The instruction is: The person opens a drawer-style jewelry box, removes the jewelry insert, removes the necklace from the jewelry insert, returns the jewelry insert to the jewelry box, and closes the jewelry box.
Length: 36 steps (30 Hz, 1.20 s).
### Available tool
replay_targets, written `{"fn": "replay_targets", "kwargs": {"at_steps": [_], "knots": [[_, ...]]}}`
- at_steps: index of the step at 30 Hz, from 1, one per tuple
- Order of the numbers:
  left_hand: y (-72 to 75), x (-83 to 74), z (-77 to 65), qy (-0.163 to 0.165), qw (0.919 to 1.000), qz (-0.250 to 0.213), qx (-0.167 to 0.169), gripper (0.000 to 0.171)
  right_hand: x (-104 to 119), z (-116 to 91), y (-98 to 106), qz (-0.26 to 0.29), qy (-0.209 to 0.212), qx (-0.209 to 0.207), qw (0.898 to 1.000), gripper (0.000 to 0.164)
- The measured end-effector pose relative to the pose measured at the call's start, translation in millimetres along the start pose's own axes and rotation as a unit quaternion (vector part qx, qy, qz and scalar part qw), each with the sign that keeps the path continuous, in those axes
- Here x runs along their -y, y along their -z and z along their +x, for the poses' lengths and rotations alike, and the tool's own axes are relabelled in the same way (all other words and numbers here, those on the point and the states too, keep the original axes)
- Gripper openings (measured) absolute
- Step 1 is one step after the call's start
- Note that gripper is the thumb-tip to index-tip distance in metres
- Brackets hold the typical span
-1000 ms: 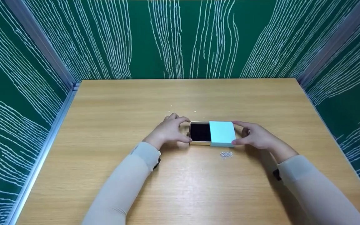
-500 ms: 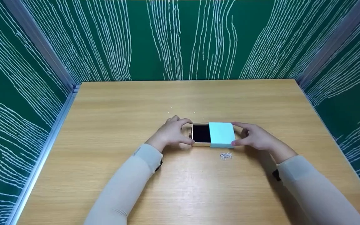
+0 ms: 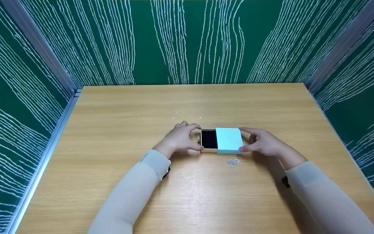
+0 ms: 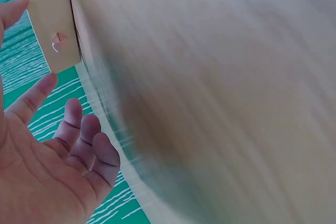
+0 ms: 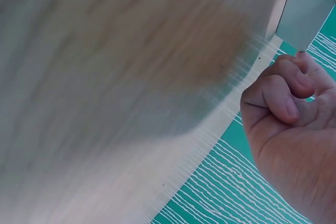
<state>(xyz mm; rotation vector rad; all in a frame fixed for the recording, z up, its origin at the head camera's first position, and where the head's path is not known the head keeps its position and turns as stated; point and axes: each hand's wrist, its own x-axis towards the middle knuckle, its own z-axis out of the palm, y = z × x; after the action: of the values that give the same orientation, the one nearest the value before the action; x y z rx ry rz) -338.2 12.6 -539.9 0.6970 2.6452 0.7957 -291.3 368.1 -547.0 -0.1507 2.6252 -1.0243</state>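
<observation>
A drawer-style gift box lies on the table, its turquoise sleeve (image 3: 229,139) partly over a cream-sided tray (image 3: 210,150) lined in black (image 3: 209,139). My left hand (image 3: 179,138) pinches the tray's left end between thumb and index finger; the left wrist view shows them at two corners of the end wall (image 4: 52,24), which has a small pinkish tab or hole in it. The other left fingers hang free. At the sleeve's right end, my right hand (image 3: 266,142) grips its near and far corners with thumb and index finger. Its remaining fingers curl inward in the right wrist view.
Just in front of the sleeve lies a small heap of clear, shiny bits (image 3: 233,162), too small to identify. Several tiny pale specks dot the wooden table (image 3: 135,110) behind the box. Green walls with white lines (image 3: 154,42) enclose the back and sides.
The tray has slid rightward into the sleeve, with my left hand moving along with it, so less black lining shows. My right hand stays at the sleeve's end.
</observation>
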Motion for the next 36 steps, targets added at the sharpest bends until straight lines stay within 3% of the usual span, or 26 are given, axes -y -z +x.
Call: {"fn": "replay_targets", "kwargs": {"at_steps": [21, 36], "knots": [[-3.5, -1.0, 6.6, -0.018, 0.9998, 0.008, -0.009, 0.086, -1, -2, 1, -0.006, -0.010, 0.004, 1.000, 0.100], [-7.3, -19.9, 8.2, -0.023, 0.9994, 0.023, -0.013, 0.090, 2, -3, 1, 0.001, 0.009, -0.001, 1.000, 0.100]]}}
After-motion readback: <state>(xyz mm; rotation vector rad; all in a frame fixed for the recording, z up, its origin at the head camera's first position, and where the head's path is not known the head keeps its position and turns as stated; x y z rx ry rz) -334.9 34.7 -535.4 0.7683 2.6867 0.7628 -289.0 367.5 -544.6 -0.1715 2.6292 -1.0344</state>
